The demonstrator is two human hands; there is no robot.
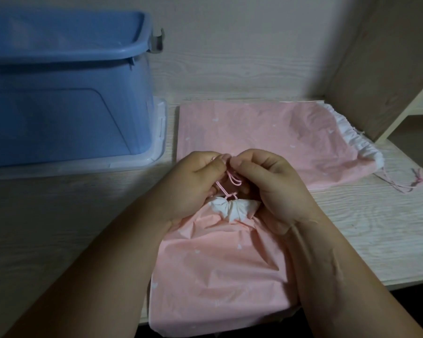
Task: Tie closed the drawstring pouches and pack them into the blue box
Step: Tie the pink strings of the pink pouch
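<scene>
The fingertips (216, 167) of both hands are curled in and pinch a thin pink cord (233, 179), whose small loops hang between them. The left hand (195, 184) and right hand (272, 186) sit just above the gathered white neck (232, 207) of the near pouch (217, 264).

This pink pouch lies on a pale wood-grain table (59, 215). Its long axis runs away from the person, neck toward the pale wall (230, 57), and its bottom hangs over the front edge.

A second pouch (266, 140) lies flat behind it, crosswise, with its half-gathered neck to the right near a wooden side panel (381, 69).

The blue box (66, 93) stands at the back left, cut off by the frame. The light is dim. I cannot tell if a knot is formed, and the right forearm hides the near pouch's right edge.
</scene>
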